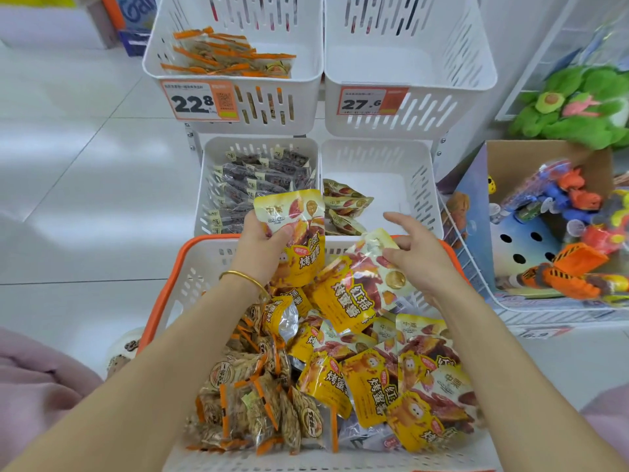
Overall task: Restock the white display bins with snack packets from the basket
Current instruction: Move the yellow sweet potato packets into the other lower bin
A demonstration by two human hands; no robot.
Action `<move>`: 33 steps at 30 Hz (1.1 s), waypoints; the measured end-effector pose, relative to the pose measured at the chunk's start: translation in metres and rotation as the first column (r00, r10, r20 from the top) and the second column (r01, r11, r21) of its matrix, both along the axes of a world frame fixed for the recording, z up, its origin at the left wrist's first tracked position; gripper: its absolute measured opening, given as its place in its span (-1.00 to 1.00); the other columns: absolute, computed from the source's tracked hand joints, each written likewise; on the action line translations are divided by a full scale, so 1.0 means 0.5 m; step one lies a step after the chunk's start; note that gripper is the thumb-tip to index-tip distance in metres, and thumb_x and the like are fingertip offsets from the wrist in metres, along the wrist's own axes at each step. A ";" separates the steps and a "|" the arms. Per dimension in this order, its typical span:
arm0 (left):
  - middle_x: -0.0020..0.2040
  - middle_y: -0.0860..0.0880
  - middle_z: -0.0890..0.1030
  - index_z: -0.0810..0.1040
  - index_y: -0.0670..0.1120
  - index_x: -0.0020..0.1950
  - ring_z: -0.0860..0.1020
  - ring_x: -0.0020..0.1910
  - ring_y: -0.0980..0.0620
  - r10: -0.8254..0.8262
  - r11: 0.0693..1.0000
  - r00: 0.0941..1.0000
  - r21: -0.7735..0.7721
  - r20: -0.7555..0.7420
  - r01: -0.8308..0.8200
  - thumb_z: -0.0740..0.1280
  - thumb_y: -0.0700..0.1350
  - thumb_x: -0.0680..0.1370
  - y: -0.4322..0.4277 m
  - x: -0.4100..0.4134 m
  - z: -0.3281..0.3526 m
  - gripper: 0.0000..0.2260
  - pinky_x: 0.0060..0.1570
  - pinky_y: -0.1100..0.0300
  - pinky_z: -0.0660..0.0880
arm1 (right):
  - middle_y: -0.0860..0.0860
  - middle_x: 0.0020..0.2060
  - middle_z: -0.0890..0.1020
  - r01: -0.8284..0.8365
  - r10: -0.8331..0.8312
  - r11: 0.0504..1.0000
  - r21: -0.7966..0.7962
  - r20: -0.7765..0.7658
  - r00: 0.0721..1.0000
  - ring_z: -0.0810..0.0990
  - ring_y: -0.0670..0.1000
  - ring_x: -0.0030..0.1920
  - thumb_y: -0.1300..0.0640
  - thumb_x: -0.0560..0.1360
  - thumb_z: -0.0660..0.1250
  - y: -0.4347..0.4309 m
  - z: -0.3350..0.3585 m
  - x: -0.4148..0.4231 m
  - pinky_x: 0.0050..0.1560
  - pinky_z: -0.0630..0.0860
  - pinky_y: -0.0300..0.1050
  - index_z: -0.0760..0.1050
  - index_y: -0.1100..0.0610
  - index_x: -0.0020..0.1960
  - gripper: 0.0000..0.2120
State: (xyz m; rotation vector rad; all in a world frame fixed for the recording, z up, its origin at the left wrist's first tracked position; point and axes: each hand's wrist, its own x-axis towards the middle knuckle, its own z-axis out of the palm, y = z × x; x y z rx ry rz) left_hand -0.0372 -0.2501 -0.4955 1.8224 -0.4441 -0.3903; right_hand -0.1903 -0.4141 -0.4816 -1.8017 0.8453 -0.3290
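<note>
A white basket with an orange rim [160,284] in the foreground holds several yellow sweet-potato snack packets [367,379] and clear orange-edged packets [258,413]. My left hand [262,243] grips a yellow packet [296,233] lifted over the basket's far edge. My right hand [412,253] hovers with its fingers spread and touches a second yellow packet [357,287], which is tilted up. Just beyond is the lower right white bin [418,185] with a few yellow packets [343,206] at its left side. The lower left bin [211,185] holds dark packets.
The upper left bin [153,63] holds orange-edged packets above a 22.8 price tag [197,100]. The upper right bin [476,73] carries a 27.6 tag. A wire rack [476,281] with a cardboard box of toys [561,212] stands at right; green plush [575,103] lies above it.
</note>
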 end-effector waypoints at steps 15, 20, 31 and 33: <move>-0.05 -0.14 0.47 0.40 -0.03 0.07 0.46 -0.20 -0.07 -0.205 0.979 0.958 -0.052 -0.199 0.199 0.27 0.00 0.56 -0.011 -0.018 0.000 -0.84 -0.28 0.10 0.45 | -0.04 -0.38 0.66 -0.256 0.229 0.959 0.123 0.200 0.953 0.67 -0.07 -0.36 0.38 0.38 0.42 0.004 0.066 0.023 -0.33 0.47 -0.14 0.57 0.13 -0.14 -0.82; -0.07 0.10 0.43 0.31 0.03 0.19 0.44 -0.13 0.10 -0.361 0.920 0.895 0.055 -0.263 0.388 0.07 0.17 0.60 -0.016 -0.046 0.036 -0.72 -0.26 0.26 0.37 | 0.04 -0.13 0.46 -0.132 0.138 0.990 -0.040 0.281 0.950 0.51 -0.18 -0.23 0.38 0.33 0.48 0.011 0.055 0.043 -0.38 0.41 -0.46 0.57 0.08 -0.27 -0.77; 0.16 0.10 0.50 0.24 0.04 0.30 0.50 0.15 0.09 -0.492 0.852 0.867 0.162 -0.075 0.497 0.52 0.04 0.30 -0.063 -0.042 0.020 -0.32 0.14 0.15 0.48 | -0.11 0.14 0.56 -0.340 0.336 0.924 0.173 0.055 0.940 0.64 -0.06 0.01 -0.08 0.30 0.44 -0.062 0.042 0.044 -0.17 0.57 -0.19 0.40 -0.14 0.29 -0.43; 0.11 0.16 0.48 0.21 0.06 0.30 0.50 0.10 0.18 -0.521 0.847 0.854 0.119 -0.014 0.518 0.51 -0.10 0.36 -0.094 -0.025 0.036 -0.36 0.10 0.26 0.47 | -0.13 0.09 0.55 -0.409 0.416 0.880 0.241 0.024 0.909 0.65 -0.06 -0.03 0.04 0.32 0.46 -0.092 0.058 0.040 -0.22 0.62 -0.10 0.44 -0.17 0.22 -0.50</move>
